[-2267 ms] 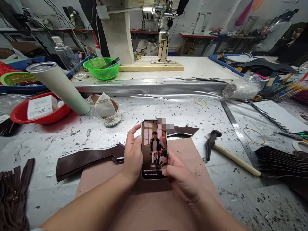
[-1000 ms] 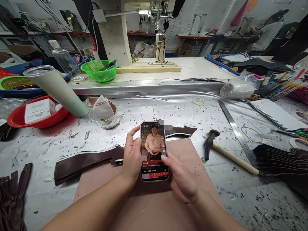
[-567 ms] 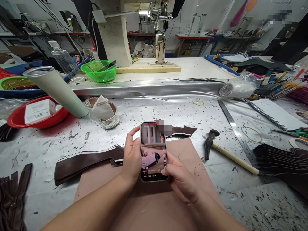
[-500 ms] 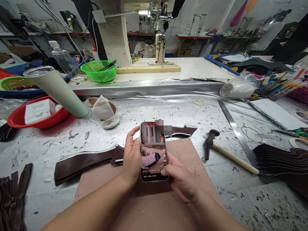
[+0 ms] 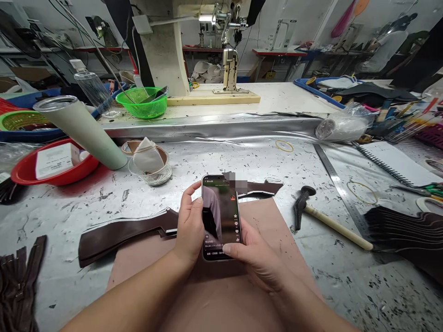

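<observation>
A smartphone [image 5: 221, 216] with a lit video screen is held upright between both hands above a tan sheet [image 5: 214, 299]. My left hand [image 5: 190, 226] grips its left edge, thumb along the side. Around the right edge my right hand [image 5: 259, 253] is closed, its thumb lying over the lower part of the screen. Dark brown leather pieces [image 5: 121, 235] rest on the sheet's left edge and partly behind the left hand. Another brown leather piece [image 5: 265, 188] shows beyond the phone, partly hidden by it.
To the right lie a hammer [image 5: 332, 226], a steel ruler [image 5: 341, 189] and stacked brown strips [image 5: 401, 235]. Zippers [image 5: 20, 286] are at the left. A red basin [image 5: 24, 168], a tumbler [image 5: 86, 133] and a cord coil [image 5: 155, 177] stand farther back. A sewing machine [image 5: 162, 60] rises behind.
My right thumb has shifted left across the lower screen. The picture on the phone is different. Both hands keep hold of the phone in the same place.
</observation>
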Available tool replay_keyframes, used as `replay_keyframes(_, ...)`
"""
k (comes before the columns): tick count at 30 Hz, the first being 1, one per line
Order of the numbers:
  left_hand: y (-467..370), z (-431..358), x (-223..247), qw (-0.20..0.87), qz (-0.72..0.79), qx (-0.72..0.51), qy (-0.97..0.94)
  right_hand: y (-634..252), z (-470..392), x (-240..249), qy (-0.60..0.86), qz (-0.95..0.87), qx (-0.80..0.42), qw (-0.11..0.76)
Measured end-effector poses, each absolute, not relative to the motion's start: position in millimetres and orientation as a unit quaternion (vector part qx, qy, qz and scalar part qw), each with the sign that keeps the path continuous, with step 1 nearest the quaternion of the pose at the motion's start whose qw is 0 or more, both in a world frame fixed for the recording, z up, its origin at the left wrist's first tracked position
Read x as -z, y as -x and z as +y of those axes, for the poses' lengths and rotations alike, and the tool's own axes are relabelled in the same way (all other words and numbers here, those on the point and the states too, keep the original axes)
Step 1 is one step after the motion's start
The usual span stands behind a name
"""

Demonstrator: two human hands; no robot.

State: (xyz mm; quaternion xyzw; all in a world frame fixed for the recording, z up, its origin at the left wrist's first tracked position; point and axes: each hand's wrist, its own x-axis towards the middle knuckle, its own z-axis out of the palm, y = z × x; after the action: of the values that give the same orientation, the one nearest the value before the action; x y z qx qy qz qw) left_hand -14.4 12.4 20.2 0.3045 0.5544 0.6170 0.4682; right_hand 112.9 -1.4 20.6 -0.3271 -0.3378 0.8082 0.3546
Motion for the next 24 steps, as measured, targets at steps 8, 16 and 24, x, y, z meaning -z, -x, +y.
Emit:
replay_keyframes(8,15.1,12.1,-17.9,0.469,0.565,-0.61,-0.298,-114.5,-0.5,-21.3,0.332,-0.342,-0.807,0.349)
replay_keyframes(16,15.0,13.7,-18.9,0.477,0.548,-0.614,-0.309,-113.4,-1.8,-19.2,0.325,-0.323,-0.816,0.352)
replay_keyframes(24,15.7,14.7,-13.9,0.479,0.525,-0.626,-0.32,-112.9,0.0,-18.1,0.318,-0.329,-0.814,0.357)
